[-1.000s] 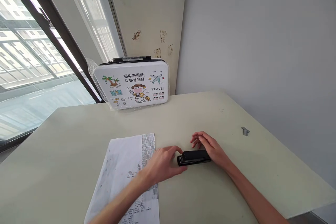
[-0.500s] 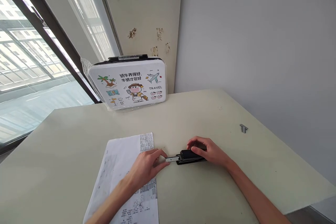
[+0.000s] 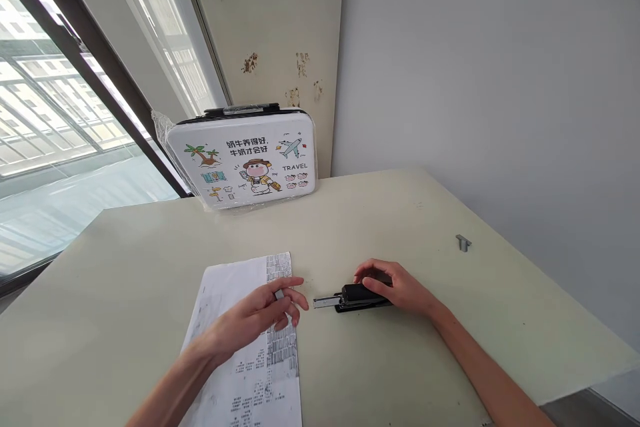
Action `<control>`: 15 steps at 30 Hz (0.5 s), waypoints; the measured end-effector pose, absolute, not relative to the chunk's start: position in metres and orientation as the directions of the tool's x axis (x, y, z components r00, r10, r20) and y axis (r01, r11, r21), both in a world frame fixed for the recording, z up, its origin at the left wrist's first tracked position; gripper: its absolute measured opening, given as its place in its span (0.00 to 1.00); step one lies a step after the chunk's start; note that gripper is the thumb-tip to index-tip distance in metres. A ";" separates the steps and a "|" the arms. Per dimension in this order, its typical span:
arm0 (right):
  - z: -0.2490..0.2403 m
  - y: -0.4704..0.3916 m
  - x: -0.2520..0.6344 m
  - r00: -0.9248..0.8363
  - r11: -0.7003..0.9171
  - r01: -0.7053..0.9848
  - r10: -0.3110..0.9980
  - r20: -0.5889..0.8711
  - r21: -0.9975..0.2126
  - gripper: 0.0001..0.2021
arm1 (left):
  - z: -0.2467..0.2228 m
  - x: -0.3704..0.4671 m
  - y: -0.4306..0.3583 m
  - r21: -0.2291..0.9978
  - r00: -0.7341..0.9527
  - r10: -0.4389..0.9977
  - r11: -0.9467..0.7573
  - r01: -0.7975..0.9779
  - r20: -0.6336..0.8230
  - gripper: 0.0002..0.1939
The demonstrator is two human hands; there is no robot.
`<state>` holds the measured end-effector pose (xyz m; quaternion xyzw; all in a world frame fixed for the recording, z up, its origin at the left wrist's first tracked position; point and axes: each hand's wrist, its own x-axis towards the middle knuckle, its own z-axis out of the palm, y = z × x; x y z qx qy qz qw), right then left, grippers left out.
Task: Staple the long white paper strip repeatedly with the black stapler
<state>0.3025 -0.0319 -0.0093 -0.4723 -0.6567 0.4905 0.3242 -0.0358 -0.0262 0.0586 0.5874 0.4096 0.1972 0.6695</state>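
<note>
Left hand [image 3: 257, 312]: Had let go of the tray [image 3: 326, 302], pinched at its end half a second earlier; had drawn back over the paper [image 3: 260, 383], with forefinger extended and other fingers bent.
Strip [image 3: 279, 294]: Showed small and grey among the left fingers, partly hidden; was not visible in the earlier frames.
Tray: Stayed drawn out of the stapler [image 3: 354, 293]; pointed towards the left fingertips, just beside but apart.
Right hand [image 3: 403, 288]: Remained wrapped over the stapler's rear, with thumb on top and fingers curled beyond.
Stapler: Lay on the table [image 3: 390, 220], under the right hand and to the right of the left.
Surroundings: Included a grey clip [image 3: 463, 243] beyond the right hand and a case [image 3: 245, 157] standing behind.
</note>
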 end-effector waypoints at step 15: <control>0.018 -0.056 0.263 -0.148 0.478 0.509 0.868 0.474 -0.716 0.13 | 0.050 0.030 -0.051 0.939 0.442 0.873 0.303 -0.162 -0.205 0.19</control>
